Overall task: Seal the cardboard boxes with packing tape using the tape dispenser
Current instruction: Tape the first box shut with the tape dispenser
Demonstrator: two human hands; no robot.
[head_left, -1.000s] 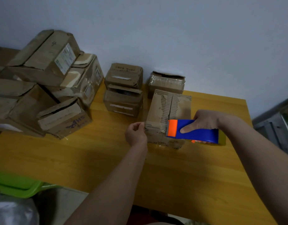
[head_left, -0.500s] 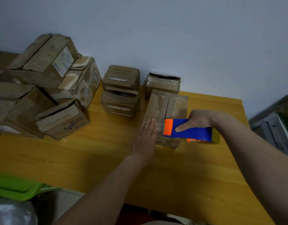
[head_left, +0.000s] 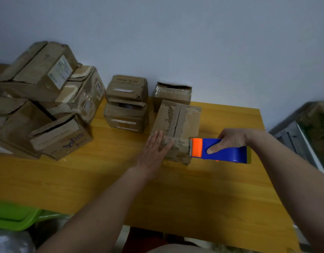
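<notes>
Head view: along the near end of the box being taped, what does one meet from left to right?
Left hand → box → tape dispenser → right hand.

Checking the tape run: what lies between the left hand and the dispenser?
Head view: a taped strip of the box top between left hand and dispenser.

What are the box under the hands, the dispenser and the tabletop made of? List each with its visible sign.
Box: corrugated cardboard, matte brown; the torn top skin bares the ribbed fluting.
Tape dispenser: looks like moulded plastic, smooth blue body with an orange front; the toothed blade may be metal.
Table: wood or wood-look laminate, smooth yellow-orange with grain lines.
</notes>
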